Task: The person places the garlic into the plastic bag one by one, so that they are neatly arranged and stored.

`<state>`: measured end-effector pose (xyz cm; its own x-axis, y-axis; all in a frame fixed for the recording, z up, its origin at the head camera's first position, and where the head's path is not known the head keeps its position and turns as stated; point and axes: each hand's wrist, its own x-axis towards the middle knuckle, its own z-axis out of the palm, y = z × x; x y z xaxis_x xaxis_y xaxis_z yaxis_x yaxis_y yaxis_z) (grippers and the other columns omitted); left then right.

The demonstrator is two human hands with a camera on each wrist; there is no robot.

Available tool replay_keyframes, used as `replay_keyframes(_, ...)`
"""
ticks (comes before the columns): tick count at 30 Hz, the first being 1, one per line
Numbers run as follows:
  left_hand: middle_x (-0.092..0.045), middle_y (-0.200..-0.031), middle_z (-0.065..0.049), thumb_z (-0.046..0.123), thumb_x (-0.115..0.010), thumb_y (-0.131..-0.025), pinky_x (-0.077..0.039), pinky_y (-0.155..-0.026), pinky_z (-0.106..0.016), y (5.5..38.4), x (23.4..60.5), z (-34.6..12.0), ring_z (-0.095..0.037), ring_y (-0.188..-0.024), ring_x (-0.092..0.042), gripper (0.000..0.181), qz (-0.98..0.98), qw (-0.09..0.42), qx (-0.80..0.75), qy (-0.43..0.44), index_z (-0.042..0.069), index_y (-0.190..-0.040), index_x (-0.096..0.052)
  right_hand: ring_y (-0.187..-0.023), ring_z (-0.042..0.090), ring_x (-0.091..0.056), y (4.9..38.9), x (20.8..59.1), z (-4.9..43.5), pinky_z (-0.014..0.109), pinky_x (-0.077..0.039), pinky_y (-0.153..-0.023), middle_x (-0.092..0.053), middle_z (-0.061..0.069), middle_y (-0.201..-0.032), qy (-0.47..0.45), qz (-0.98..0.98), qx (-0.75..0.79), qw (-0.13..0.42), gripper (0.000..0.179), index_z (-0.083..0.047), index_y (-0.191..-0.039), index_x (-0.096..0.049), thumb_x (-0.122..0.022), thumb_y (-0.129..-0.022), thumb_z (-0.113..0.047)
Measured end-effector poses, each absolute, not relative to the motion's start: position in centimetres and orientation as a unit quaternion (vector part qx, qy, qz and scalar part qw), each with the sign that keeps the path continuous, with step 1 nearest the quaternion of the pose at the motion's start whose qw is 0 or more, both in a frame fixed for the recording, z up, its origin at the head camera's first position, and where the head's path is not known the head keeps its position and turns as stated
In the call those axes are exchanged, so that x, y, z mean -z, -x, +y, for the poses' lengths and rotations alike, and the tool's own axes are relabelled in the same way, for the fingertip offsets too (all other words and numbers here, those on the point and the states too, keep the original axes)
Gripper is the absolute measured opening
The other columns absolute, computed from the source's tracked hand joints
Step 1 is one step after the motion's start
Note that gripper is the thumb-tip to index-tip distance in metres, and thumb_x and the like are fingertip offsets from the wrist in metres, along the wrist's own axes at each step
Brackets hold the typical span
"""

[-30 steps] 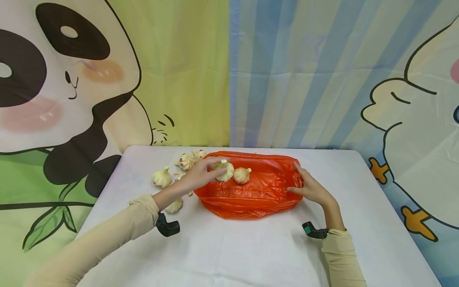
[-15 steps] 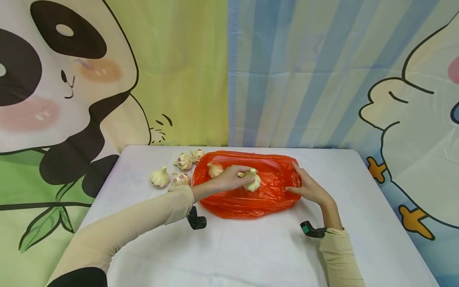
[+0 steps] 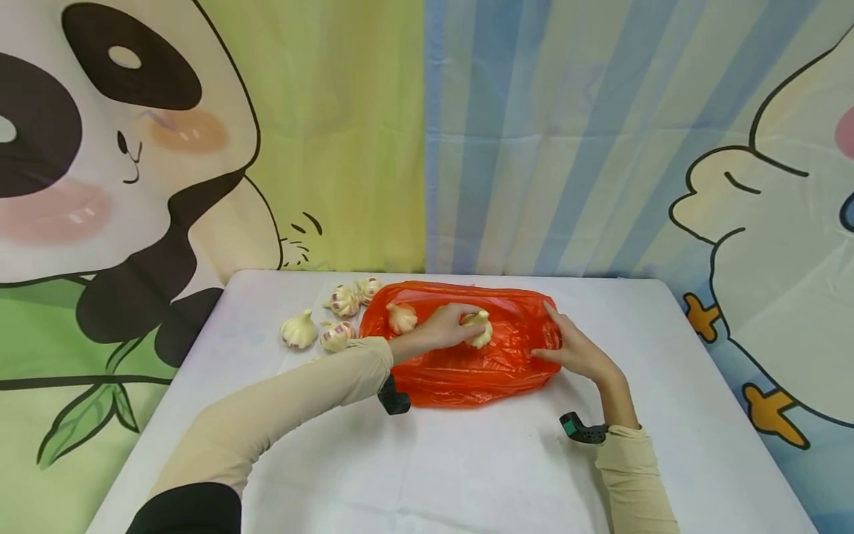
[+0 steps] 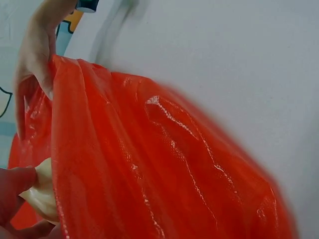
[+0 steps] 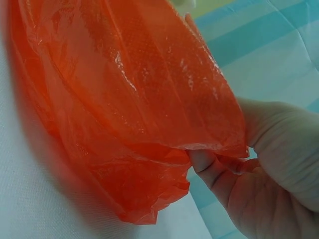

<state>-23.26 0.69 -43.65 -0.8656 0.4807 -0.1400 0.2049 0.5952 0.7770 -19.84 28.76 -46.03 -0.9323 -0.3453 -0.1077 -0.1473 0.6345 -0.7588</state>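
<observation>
A red plastic bag (image 3: 467, 387) lies on the table with its mouth spread wide. My left hand (image 3: 440, 326) reaches over the near side and holds a pale garlic bulb (image 3: 482, 335) in the bag's mouth. The left wrist view shows this garlic bulb (image 4: 44, 191) between thumb and fingers, partly hidden behind the red plastic. At the right end, my right hand (image 3: 583, 352) holds the bag's edge; in the right wrist view the red plastic (image 5: 124, 99) is between its thumb and fingers. Another garlic bulb (image 3: 402, 319) sits inside the bag at the left.
Left of the bag, several garlic bulbs lie on the white table (image 3: 467, 475), among them a white one (image 3: 298, 331) and a purple-streaked one (image 3: 337, 337). Behind the table hangs a printed curtain (image 3: 360, 148).
My left hand has moved right with the garlic bulb, from the bag's left part to beyond its middle. Its arm uncovers the bulb at the bag's left. My right hand keeps its hold.
</observation>
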Motion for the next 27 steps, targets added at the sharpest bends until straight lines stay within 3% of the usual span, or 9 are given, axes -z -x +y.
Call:
replay_keyframes(15, -0.065, -0.127, -0.012, 0.025, -0.059, -0.096, -0.049, -0.081, -0.029, 24.9, 45.1, -0.2, -0.021, -0.094, -0.061, 0.039, 0.895, 0.147, -0.382, -0.176, 0.008, -0.131, -0.061, -0.141, 0.047, -0.022, 19.7, 46.2, 28.8, 0.069, -0.024, -0.110, -0.017, 0.030, -0.155, 0.141, 0.895, 0.405, 0.122, 0.100, -0.010, -0.157, -0.002, -0.072, -0.087, -0.020)
replay_keyframes(20, -0.069, -0.116, -0.011, 0.027, -0.057, -0.097, -0.049, -0.080, -0.030, 24.8, 45.1, -0.1, -0.022, -0.091, -0.062, 0.038, 0.902, 0.147, -0.363, -0.180, 0.009, -0.130, -0.061, -0.142, 0.047, -0.021, 19.7, 46.2, 28.8, 0.069, -0.024, -0.111, -0.017, 0.028, -0.156, 0.140, 0.896, 0.404, 0.121, 0.099, -0.008, -0.157, -0.002, -0.072, -0.087, -0.019)
replay_keyframes(24, -0.068, -0.120, -0.010, 0.033, -0.059, -0.096, -0.051, -0.086, -0.035, 24.6, 44.6, -0.3, -0.023, -0.097, -0.063, 0.048, 0.913, 0.162, -0.326, -0.185, 0.009, -0.138, -0.054, -0.139, 0.046, -0.026, 19.7, 46.1, 28.7, 0.068, -0.027, -0.110, -0.021, 0.028, -0.154, 0.139, 0.895, 0.406, 0.120, 0.100, -0.008, -0.157, -0.002, -0.072, -0.087, -0.018)
replay_keyframes(27, -0.062, -0.132, -0.010, 0.034, -0.063, -0.094, -0.051, -0.095, -0.039, 24.1, 43.8, -1.1, -0.023, -0.107, -0.062, 0.059, 0.916, 0.173, -0.304, -0.196, 0.008, -0.144, -0.045, -0.138, 0.045, -0.027, 19.7, 46.0, 28.7, 0.068, -0.028, -0.110, -0.022, 0.028, -0.153, 0.141, 0.896, 0.404, 0.118, 0.099, -0.008, -0.157, -0.002, -0.073, -0.087, -0.018)
